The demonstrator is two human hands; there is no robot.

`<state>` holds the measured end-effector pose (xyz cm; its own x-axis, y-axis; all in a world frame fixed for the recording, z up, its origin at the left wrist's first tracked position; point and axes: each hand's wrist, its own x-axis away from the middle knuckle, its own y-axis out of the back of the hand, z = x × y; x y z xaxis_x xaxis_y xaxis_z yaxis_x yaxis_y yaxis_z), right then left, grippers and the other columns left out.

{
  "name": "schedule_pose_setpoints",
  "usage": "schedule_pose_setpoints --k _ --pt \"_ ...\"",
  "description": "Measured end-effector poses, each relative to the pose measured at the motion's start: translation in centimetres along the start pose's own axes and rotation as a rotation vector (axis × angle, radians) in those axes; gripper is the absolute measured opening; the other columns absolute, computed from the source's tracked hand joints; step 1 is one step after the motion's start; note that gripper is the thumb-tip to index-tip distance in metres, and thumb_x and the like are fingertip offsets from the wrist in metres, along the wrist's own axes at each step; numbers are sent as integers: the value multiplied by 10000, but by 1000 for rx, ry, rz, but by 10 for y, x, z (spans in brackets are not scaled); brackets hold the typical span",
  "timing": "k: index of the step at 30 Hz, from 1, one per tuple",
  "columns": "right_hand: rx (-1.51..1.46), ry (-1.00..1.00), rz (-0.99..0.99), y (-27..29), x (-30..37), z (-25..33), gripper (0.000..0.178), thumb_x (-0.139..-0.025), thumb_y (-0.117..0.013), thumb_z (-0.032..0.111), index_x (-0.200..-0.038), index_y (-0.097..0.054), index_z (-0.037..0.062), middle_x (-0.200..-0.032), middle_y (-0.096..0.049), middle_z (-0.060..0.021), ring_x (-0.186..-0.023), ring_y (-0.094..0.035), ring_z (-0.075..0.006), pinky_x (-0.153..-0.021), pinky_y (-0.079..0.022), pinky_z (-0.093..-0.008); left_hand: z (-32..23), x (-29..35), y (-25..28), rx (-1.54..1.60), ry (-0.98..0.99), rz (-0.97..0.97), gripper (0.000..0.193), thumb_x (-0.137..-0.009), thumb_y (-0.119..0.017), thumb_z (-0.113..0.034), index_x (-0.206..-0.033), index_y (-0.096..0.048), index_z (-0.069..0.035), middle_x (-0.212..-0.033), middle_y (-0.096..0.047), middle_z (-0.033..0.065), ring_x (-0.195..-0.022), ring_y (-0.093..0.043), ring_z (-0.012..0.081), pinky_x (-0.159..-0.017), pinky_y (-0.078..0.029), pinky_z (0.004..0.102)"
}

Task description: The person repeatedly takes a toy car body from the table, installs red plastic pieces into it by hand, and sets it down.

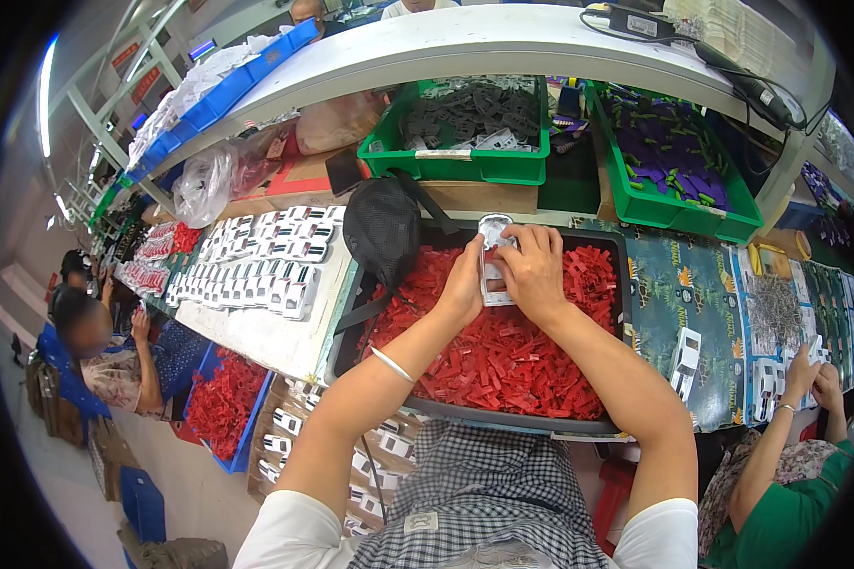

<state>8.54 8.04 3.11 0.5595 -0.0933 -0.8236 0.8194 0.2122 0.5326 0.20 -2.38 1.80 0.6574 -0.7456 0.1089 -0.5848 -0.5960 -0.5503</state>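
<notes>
Both hands grasp the white toy car [493, 266], left hand [463, 287] at nine o'clock, right hand [533, 272] at three, above the tray of red parts [503, 360].

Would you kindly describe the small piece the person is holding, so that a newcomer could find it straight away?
Start at the big black tray of red plastic parts directly in front of the person. Above its far middle, the left hand and right hand meet around a small white and grey toy-car piece. It is the only pale item over the red heap; similar pieces lie in rows on the table to the left.
</notes>
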Motion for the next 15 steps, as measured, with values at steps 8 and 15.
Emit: schedule_pose_setpoints --k 8,15 --pt "-22 -30 -6 -1 1 0 140 -675 -704 65 -792 -628 72 -1005 -561 -50 -994 -498 -266 -881 -337 -419 3 1 0 -57 -10 -58 364 -986 -375 -395 -1119 -516 -87 -997 -581 38 -850 -599 148 -682 -537 343" --pt "-98 -276 -31 2 -4 2 425 -624 -767 111 -1014 -599 104 -1108 -516 -86 -1066 -465 -269 -902 -336 -413 10 -4 10 -316 -85 -3 313 -959 -474 -355 -1091 -530 -77 -990 -583 33 -837 -594 134 -686 -536 348"
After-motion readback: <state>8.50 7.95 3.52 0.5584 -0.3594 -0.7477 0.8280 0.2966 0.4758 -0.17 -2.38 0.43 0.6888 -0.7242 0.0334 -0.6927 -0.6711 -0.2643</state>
